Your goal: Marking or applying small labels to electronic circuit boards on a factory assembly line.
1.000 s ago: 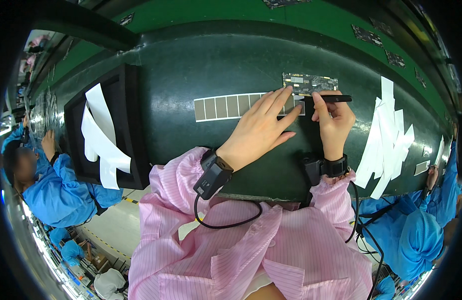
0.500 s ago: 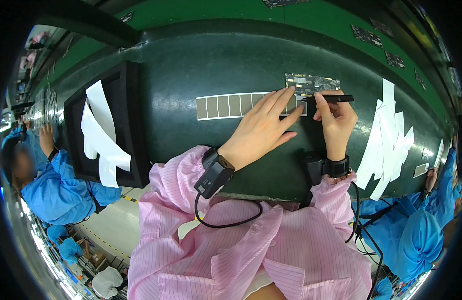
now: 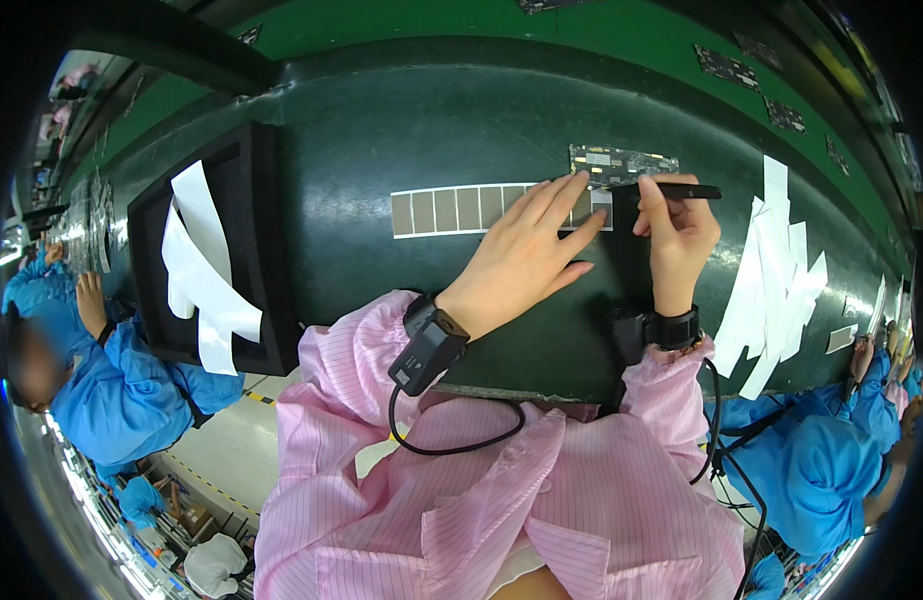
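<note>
Resting flat in the upper middle of the head view, the left hand (image 3: 526, 250) lies spread on the dark green belt (image 3: 381, 130), fingers nearly straight and gripping nothing, its fingertips pressing the right end of a strip of grey squares (image 3: 461, 210) on white backing. Just beyond those fingertips lies a small circuit board (image 3: 621, 163), a thin dark rectangle with pale patches, flat on the belt at the upper centre-right. The right hand (image 3: 676, 235) is curled closed around black tweezers (image 3: 671, 190), pinched between thumb and forefinger, with the tool lying level and its left tip reaching the board's lower edge near the strip's end. The strip looks like thin, light, limp film that would curl or stick to itself, so it probably wants holding down by flat fingers and lifting one square at a time by a corner with the tool. The board looks stiff but delicate and is best taken by its bare edges. At the left of the frame a black tray (image 3: 256, 250) holds loose white paper strips (image 3: 201, 270), and a heap of more peeled white strips (image 3: 776, 270) lies at the right on the belt. Both wrists wear black bands (image 3: 431, 345) with a cable over the pink striped smock (image 3: 501, 490). Co-workers in blue coats (image 3: 111, 390) sit at the lower left and lower right edges.
</note>
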The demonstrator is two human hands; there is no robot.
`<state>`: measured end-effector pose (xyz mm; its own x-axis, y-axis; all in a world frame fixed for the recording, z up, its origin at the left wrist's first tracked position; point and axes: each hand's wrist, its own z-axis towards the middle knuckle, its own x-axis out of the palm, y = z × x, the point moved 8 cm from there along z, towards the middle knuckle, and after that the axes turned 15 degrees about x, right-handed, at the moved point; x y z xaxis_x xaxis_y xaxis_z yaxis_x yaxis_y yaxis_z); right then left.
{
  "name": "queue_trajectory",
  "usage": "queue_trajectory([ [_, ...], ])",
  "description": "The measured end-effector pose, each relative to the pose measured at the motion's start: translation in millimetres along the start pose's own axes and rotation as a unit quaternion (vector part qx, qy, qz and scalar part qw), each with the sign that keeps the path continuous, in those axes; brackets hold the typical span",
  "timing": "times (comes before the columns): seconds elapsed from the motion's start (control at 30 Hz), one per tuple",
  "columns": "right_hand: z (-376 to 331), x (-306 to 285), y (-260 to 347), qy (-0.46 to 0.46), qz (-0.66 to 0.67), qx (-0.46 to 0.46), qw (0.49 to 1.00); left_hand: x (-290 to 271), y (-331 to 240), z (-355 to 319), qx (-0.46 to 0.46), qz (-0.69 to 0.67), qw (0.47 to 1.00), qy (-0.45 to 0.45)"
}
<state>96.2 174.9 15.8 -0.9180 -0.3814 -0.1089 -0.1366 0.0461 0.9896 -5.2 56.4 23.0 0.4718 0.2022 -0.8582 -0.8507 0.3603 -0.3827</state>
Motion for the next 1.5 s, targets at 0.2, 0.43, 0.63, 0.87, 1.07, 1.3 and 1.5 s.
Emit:
queue_trajectory([
  [0.2, 30, 10, -3, 0.026, 0.033, 0.036, 0.998, 0, -1, 1, 0.004, 0.014, 1.000, 0.001],
  [0.43, 47, 22, -16, 0.047, 0.065, 0.069, 0.994, -3, 6, 5, -0.014, 0.010, 0.999, -0.032],
  [0.63, 44, 25, -17, 0.051, 0.062, 0.067, 0.994, -2, 8, 4, -0.023, 0.000, 0.999, -0.033],
  [0.87, 40, 28, -18, 0.051, 0.075, 0.076, 0.993, -2, 8, 3, -0.023, 0.010, 0.999, -0.025],
  [1.07, 38, 28, -17, 0.041, 0.056, 0.079, 0.994, -2, 8, 1, -0.025, 0.003, 0.999, -0.025],
  [1.3, 38, 30, -17, 0.040, 0.047, 0.071, 0.996, -2, 8, 0, -0.022, 0.006, 0.999, -0.029],
  [1.5, 40, 30, -14, 0.047, 0.031, 0.060, 0.997, -5, 8, 6, -0.022, 0.030, 0.999, -0.035],
])
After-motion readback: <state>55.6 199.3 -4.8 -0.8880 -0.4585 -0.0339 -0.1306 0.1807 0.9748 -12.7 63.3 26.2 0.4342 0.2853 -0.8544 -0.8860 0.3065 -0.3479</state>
